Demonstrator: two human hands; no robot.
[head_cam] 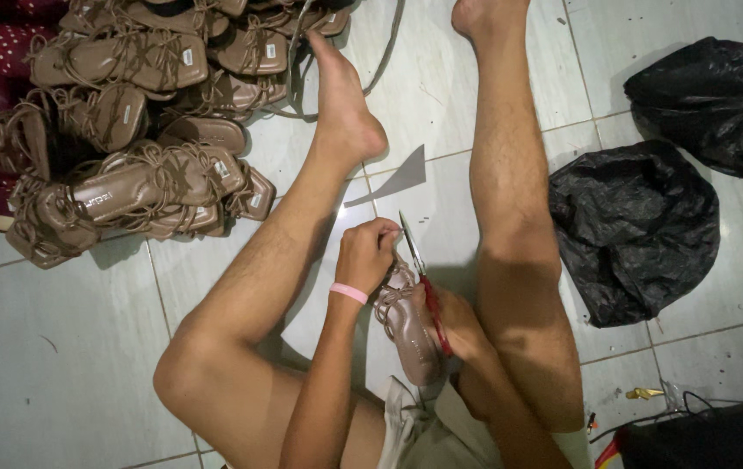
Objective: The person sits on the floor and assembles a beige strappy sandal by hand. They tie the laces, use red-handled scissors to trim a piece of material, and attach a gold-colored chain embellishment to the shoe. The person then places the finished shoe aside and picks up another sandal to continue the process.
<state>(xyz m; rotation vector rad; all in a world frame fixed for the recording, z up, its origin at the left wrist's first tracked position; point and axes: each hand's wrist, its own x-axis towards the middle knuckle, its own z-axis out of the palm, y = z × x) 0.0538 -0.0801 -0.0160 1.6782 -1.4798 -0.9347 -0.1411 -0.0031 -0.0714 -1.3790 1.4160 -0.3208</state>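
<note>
The left hand pinches the straps of a brown sandal held between the knees. The right hand grips red-handled scissors (blades up), touching the sandal; more sandals lie heaped on the floor.

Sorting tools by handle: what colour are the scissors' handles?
Red, seen in the head view: scissors in the right hand.

Bare tile lies open at lower left — sandal pile blocks upper left; black bags crowd the right.
</note>
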